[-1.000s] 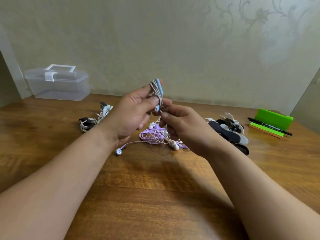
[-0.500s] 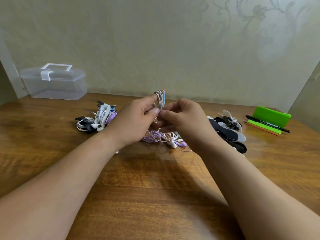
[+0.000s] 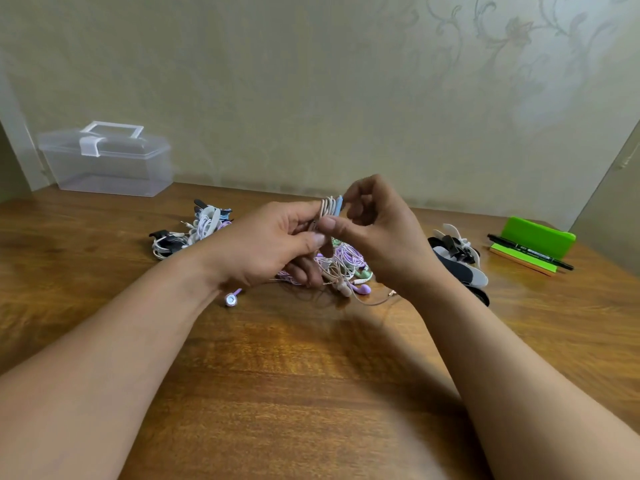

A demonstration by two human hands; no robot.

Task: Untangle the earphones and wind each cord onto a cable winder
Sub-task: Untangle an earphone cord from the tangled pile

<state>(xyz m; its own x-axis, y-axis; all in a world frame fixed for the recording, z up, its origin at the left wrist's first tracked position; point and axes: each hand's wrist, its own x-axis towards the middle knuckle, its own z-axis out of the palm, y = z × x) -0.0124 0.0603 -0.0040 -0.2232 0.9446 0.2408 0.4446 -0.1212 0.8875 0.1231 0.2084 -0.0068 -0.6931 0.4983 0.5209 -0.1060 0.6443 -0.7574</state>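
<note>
My left hand (image 3: 273,244) grips a light blue cable winder (image 3: 337,205) wrapped with a pale beige earphone cord (image 3: 326,206), held upright above the table. My right hand (image 3: 381,233) is curled beside it, its thumb pinching the cord at the winder's lower edge. Beneath both hands lies a tangle of purple, beige and green earphones (image 3: 346,263); a purple earbud (image 3: 231,299) trails out to the left and a beige cord end loops out to the right.
A heap of wound earphones (image 3: 194,230) lies at the left. Spare black and white winders (image 3: 459,258) sit right of my hands. A green holder (image 3: 536,237) with a black pen (image 3: 530,252) is far right; a clear lidded box (image 3: 107,161) stands back left.
My right hand has risen from below the winder to its right side and top. The winder has stayed in my left hand, which shifted a little to the right.
</note>
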